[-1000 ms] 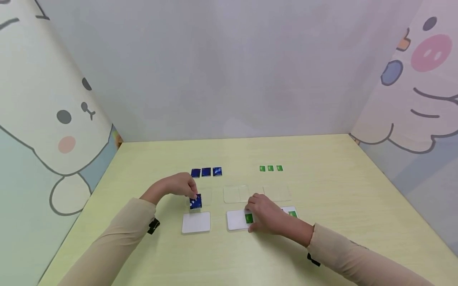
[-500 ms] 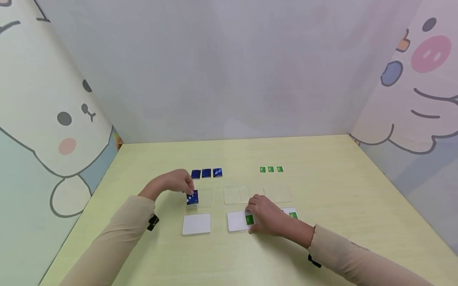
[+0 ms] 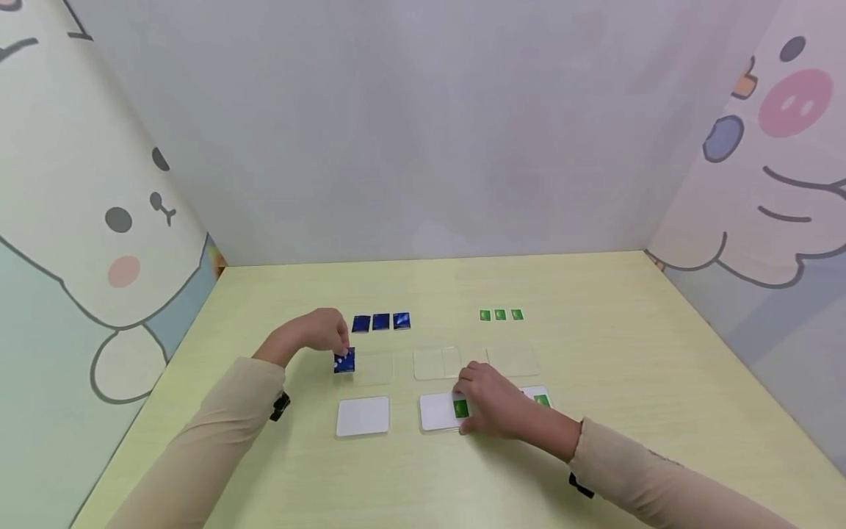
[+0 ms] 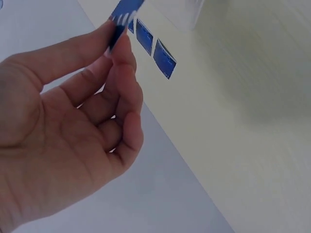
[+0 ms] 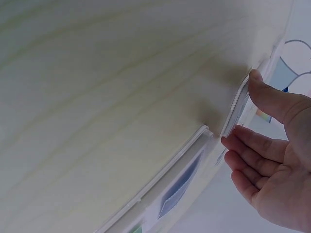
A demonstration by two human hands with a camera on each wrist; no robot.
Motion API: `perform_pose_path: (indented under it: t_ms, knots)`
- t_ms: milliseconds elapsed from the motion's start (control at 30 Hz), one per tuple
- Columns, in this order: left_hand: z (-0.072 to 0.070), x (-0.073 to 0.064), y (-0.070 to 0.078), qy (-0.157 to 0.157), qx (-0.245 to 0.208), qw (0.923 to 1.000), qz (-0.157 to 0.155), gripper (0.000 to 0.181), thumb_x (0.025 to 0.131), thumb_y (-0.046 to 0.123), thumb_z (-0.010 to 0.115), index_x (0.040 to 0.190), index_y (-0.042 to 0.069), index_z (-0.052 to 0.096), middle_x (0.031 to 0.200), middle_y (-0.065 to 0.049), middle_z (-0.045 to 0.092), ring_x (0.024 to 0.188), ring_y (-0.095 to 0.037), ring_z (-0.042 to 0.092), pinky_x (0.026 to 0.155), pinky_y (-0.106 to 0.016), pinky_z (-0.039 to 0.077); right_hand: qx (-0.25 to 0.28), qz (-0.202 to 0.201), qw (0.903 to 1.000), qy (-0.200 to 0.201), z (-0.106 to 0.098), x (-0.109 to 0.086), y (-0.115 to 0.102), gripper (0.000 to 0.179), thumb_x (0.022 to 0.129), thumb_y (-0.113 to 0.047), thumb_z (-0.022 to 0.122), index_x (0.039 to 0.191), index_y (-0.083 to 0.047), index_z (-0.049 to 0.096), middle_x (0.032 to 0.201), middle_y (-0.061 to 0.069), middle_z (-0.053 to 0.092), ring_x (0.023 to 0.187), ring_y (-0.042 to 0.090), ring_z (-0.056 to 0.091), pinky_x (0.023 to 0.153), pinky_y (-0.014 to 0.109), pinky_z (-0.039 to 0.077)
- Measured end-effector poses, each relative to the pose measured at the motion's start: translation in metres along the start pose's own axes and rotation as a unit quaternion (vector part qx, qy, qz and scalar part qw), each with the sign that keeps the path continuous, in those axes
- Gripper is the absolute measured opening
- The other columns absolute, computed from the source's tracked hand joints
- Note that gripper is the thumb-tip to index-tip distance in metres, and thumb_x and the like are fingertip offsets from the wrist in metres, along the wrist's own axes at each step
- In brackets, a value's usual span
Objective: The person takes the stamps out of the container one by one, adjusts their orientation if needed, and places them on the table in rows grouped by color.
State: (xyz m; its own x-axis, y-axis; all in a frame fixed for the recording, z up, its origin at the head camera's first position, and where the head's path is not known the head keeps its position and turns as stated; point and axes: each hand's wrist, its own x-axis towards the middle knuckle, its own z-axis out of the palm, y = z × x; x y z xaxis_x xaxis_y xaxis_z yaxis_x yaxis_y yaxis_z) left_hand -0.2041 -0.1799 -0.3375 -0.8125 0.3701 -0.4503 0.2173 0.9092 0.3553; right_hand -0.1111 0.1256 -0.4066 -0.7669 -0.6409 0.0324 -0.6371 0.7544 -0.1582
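Observation:
My left hand pinches a small blue square piece with white marks between thumb and fingertips, above the left clear plastic case. In the left wrist view the piece tilts at the fingertips, other fingers curled. My right hand spans a flat white case with a green square on it, thumb at the near edge, fingers at the far edge. The right wrist view has the thumb and fingertips on opposite sides of that case. The hand hides its right end.
Behind lie three blue squares and three green squares in rows. Clear plastic cases form a middle row. A plain white case sits front left; another white case with a green square shows beyond the right wrist.
My left hand has moved left and slightly away with the blue piece pinched. The right hand has stayed in place on the white case.

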Motion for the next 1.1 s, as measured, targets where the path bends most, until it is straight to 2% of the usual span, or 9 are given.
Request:
perform_pose_path:
  t_ms: [333,467,667,800,1100]
  knots:
    - [-0.008,0.002,-0.001,-0.003,0.023,0.9995,-0.023,0.009,0.089,0.008,0.068,0.081,0.004,0.068,0.075,-0.001,0.062,0.072,-0.014,0.048,0.067,-0.026,0.041,-0.009,-0.004,0.9999,-0.001,-0.001,0.0,0.001,0.051,0.068,-0.041,0.088,0.105,-0.009,0.072,0.099,-0.001,0.07,0.091,0.013,0.054,0.087,0.031,0.048]
    - [-0.009,0.006,-0.003,0.003,0.04,0.9989,-0.023,0.01,0.089,0.008,0.067,0.08,0.004,0.067,0.074,0.0,0.059,0.07,-0.013,0.047,0.066,-0.026,0.041,-0.008,-0.002,1.0,-0.003,0.0,0.0,0.001,0.051,0.069,-0.041,0.088,0.105,-0.009,0.072,0.099,-0.001,0.07,0.091,0.012,0.053,0.087,0.031,0.048]
    - [-0.011,0.01,-0.005,0.022,0.054,0.9977,-0.036,0.008,0.089,0.008,0.067,0.082,0.004,0.067,0.078,-0.003,0.062,0.071,-0.014,0.05,0.069,-0.028,0.044,-0.001,-0.001,1.0,-0.005,0.001,-0.001,0.0,0.05,0.069,-0.039,0.088,0.105,-0.009,0.072,0.1,0.0,0.069,0.091,0.013,0.053,0.086,0.03,0.048]
    - [-0.012,0.012,-0.005,0.034,0.071,0.996,-0.041,0.008,0.09,0.009,0.066,0.084,0.005,0.068,0.081,-0.004,0.064,0.073,-0.016,0.053,0.075,-0.035,0.047,-0.001,0.0,1.0,-0.005,0.001,-0.001,0.0,0.051,0.069,-0.039,0.088,0.106,-0.008,0.072,0.1,0.0,0.07,0.092,0.013,0.053,0.086,0.03,0.048]
    - [-0.008,0.019,-0.016,0.075,0.086,0.9928,-0.036,0.007,0.09,0.008,0.065,0.084,0.006,0.067,0.083,-0.005,0.066,0.077,-0.019,0.055,0.092,-0.049,0.044,-0.006,-0.005,1.0,0.001,0.002,-0.001,0.001,0.05,0.069,-0.04,0.087,0.105,-0.009,0.071,0.1,-0.001,0.069,0.092,0.013,0.053,0.088,0.031,0.048]
